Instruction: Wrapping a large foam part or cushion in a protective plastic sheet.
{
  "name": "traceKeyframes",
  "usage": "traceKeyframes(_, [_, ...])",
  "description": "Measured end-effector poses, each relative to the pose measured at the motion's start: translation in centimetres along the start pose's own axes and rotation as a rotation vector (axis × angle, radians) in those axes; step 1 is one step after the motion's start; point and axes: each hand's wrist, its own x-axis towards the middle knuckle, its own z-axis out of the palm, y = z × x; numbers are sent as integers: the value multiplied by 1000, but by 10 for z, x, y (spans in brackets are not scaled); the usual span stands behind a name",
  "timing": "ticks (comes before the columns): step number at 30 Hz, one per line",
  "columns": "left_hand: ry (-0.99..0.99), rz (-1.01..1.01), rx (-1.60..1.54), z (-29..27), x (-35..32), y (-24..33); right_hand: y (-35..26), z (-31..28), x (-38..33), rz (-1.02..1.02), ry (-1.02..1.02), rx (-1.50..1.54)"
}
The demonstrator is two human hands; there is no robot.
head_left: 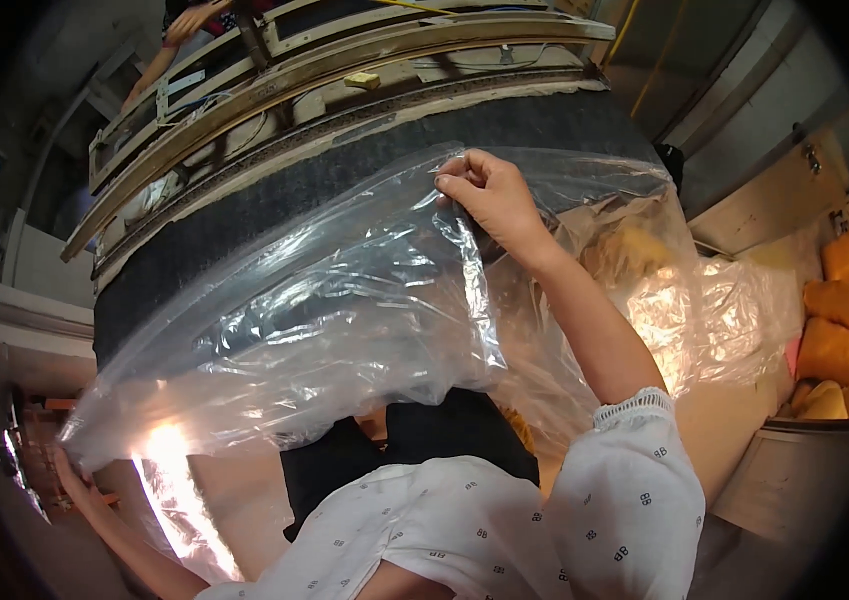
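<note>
Two hands: both on one large clear plastic sheet (344, 300), stretched between them
Right hand (489, 195): raised and far forward; fingers curled shut, pinching the sheet's upper edge
Left hand (74, 475): low at the lower left, near the picture's rim; at the sheet's lower corner; the grip is half hidden by glare, so I cannot tell how the fingers close
Sheet's long axis: runs on a slant from the left hand up to the right hand; the film sags and wrinkles between them
What lies under it: a dark felt-covered table edge (244, 225) beyond the right hand's knuckles; the sheet drapes over it; further out, a curved wooden frame (364, 50)
Nearer hand: the right is on the raised edge and nearer the table; the left sits well apart, close to the body
Right of the right forearm: more crumpled clear film (724, 300); beyond that, yellow bundles (834, 320) stacked
Far top left: another person's arm (179, 40) over the frame
</note>
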Motion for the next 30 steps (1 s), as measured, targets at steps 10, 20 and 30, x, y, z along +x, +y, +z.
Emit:
traceKeyframes(10, [-680,1003,464,306,-164,113,-9,1,-40,-284,125,-402])
traceKeyframes(20, [-1323,1117,63,512,-322,150,-24,0,-67,-9,-87,216])
traceKeyframes(30, [-1469,237,-546,514,-346,104,-20,-54,-62,-546,228,-862])
